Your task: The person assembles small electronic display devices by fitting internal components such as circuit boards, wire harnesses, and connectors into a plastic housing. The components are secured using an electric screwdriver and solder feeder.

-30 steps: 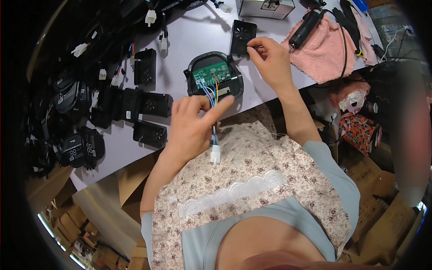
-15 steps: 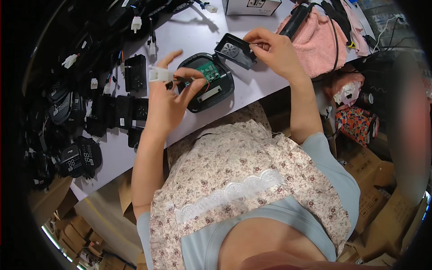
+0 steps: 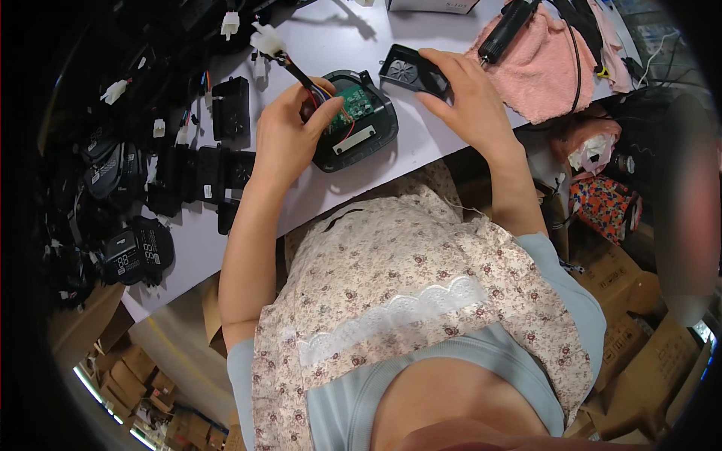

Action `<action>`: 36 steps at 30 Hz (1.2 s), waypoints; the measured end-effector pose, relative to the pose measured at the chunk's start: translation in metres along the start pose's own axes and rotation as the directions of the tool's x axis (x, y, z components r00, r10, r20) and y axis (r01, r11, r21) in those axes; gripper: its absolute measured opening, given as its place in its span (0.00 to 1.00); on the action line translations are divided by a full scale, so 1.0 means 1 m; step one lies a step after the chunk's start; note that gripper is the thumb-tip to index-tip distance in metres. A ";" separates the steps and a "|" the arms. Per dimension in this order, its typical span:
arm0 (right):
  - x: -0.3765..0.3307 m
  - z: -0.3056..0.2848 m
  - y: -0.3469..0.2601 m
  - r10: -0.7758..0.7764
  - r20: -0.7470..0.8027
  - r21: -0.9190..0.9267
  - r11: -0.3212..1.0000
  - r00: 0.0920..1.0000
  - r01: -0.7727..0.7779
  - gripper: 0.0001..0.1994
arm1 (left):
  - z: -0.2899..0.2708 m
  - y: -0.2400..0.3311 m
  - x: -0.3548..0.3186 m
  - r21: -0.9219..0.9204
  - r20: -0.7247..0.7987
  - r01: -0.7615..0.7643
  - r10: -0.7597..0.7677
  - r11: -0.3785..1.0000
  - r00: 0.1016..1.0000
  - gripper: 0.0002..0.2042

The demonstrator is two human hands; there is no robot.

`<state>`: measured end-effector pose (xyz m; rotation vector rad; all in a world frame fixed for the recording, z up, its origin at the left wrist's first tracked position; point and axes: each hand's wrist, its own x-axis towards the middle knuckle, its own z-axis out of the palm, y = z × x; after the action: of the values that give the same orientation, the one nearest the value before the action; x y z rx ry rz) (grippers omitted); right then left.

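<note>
A black rounded housing [image 3: 386, 129] lies open on the table before me. Inside it sit a green circuit board [image 3: 356, 105] and a pale strip [image 3: 353, 140]. My left hand [image 3: 289, 131], at the housing's left side, pinches a bundle of coloured wires [image 3: 321, 95] near the board. From that grip a black cable [image 3: 299, 74] rises to a white connector [image 3: 268, 39]. With fingers and thumb on its right end, my right hand [image 3: 474, 105] grips a black box-shaped cover [image 3: 414, 69], its hollow inside facing up. The cover is tilted beside the housing's upper right.
Several black covers [image 3: 230, 113] and wired units [image 3: 139, 252] crowd the table's left side. A black electric screwdriver [image 3: 508, 31] rests on a pink towel [image 3: 535, 75] at right. The white table [image 3: 177, 289] ends just in front of me; cardboard boxes [image 3: 613, 282] stand below.
My left hand has shifted its grip lower on the wires, and the white connector now points up and away. My right hand has moved slightly right with the cover. The view has shifted a little.
</note>
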<state>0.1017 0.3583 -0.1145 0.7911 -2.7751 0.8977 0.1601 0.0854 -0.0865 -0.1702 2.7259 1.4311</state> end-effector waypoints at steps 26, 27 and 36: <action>-0.010 -0.032 -0.032 0.030 0.231 0.731 0.655 0.972 -0.194 0.23 | 0.044 0.001 -0.037 -0.693 0.030 0.220 -0.278 0.687 0.960 0.08; -0.009 -0.035 -0.036 0.069 0.200 0.743 0.639 0.977 -0.197 0.23 | 0.047 -0.003 -0.038 -0.696 0.017 0.205 -0.270 0.688 0.963 0.09; -0.001 -0.057 -0.067 -0.116 -0.033 0.415 0.902 0.993 0.119 0.31 | 0.051 -0.001 -0.044 -0.732 -0.011 0.162 -0.250 0.662 0.968 0.09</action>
<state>0.1340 0.3453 -0.0338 0.9955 -2.5217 1.4904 0.2039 0.1302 -0.1114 -0.5861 1.9247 2.3913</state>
